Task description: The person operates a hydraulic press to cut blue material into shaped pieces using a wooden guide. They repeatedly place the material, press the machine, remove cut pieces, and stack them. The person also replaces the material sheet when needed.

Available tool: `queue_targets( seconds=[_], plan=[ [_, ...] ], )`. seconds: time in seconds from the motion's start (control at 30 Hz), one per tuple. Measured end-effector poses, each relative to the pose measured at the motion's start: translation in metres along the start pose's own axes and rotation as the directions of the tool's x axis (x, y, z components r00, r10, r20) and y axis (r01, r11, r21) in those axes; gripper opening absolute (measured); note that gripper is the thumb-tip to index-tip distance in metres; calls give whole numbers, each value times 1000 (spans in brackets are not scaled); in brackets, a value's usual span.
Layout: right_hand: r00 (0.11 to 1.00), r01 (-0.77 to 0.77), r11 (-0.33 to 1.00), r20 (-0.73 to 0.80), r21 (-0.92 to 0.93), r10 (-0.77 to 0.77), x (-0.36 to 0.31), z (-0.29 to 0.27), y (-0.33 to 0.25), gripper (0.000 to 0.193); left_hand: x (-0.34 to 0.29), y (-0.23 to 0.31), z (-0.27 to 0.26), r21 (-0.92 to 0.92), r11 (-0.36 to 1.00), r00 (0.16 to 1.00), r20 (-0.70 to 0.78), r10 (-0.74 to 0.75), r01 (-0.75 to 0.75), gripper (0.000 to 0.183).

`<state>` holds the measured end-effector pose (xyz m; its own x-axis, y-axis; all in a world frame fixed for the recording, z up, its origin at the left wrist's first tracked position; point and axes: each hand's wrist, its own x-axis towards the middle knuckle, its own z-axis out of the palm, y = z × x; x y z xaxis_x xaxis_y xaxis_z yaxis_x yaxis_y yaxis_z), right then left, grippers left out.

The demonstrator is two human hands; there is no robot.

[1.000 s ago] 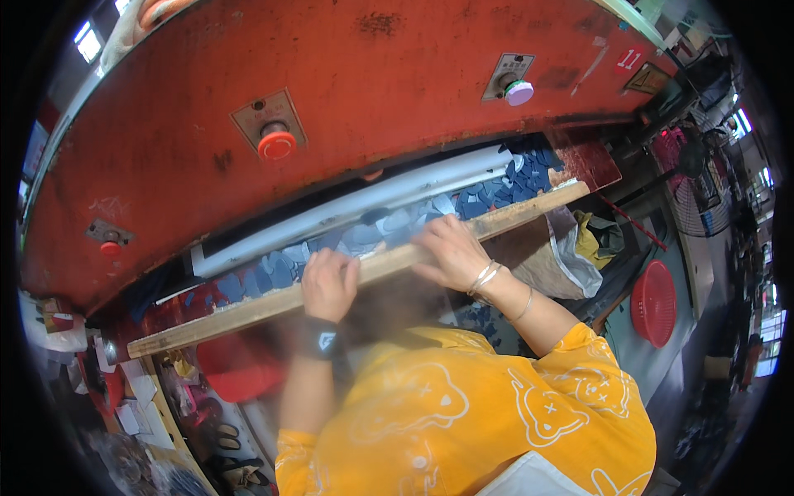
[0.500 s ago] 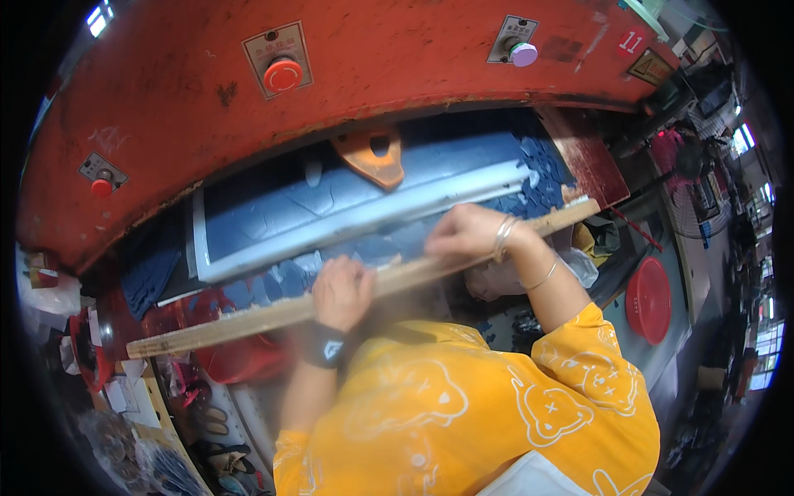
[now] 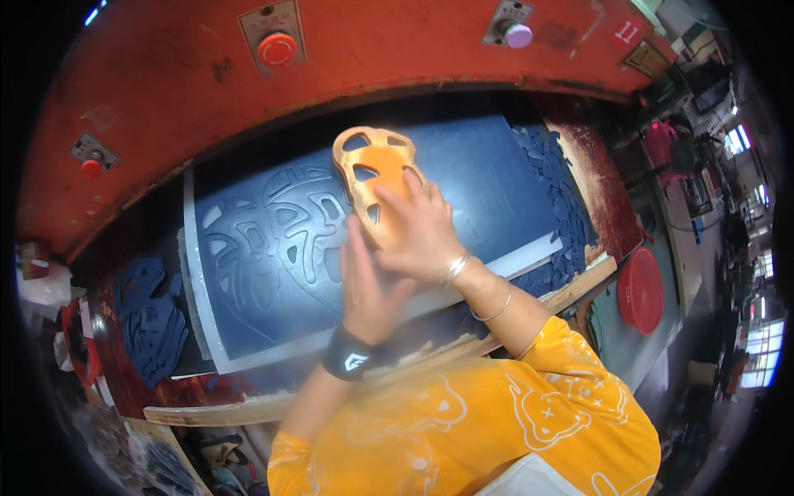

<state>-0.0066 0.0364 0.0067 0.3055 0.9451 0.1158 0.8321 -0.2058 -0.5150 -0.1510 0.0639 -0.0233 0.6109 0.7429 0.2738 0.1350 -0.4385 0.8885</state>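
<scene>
A dark blue sheet (image 3: 488, 194) lies on the press bed, with cut outlines pressed into its left half. On it lies an orange cutting die (image 3: 386, 157), long and rounded with several openings. My right hand (image 3: 422, 231) rests over the die's near part, fingers spread across its surface. Beside the die's lower left edge is my left hand (image 3: 368, 293), fingers stretched and thumb apart, its fingertips close to the edge; whether they touch it I cannot tell. The die's near end is hidden by my hands.
A red press head (image 3: 372, 50) with a red button (image 3: 277, 50) and a purple button (image 3: 518, 35) spans the far side. Blue scraps (image 3: 550, 178) lie at right, stacked blue pieces (image 3: 153, 335) at left. A wooden strip (image 3: 248, 411) borders the front; a red basin (image 3: 641, 291) stands right.
Both hands have moved from the front strip up to the die. More of the die and sheet now shows beyond the press head, including the cut outlines at left.
</scene>
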Motion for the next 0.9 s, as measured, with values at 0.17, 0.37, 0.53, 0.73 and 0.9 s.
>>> queue_targets(
  seconds=[0.17,0.37,0.53,0.73,0.9],
  plan=[
    [999,35,728,-19,685,-31,-14,-30,40,85,-20,10,9,549,818,977,202,69,-171,91],
    [1000,-5,750,1,661,6,-14,-64,86,83,-17,17,12,625,759,973,225,48,-182,78],
    [998,7,984,-57,-179,-17,-8,-59,93,75,-12,17,14,601,777,971,233,51,-185,77],
    [1000,26,982,21,-187,-22,-8,-62,103,72,-8,13,14,576,794,971,227,75,-196,70],
    [935,67,989,-353,130,-17,-12,-78,140,62,-32,13,15,228,953,974,149,168,-199,39]
  ],
)
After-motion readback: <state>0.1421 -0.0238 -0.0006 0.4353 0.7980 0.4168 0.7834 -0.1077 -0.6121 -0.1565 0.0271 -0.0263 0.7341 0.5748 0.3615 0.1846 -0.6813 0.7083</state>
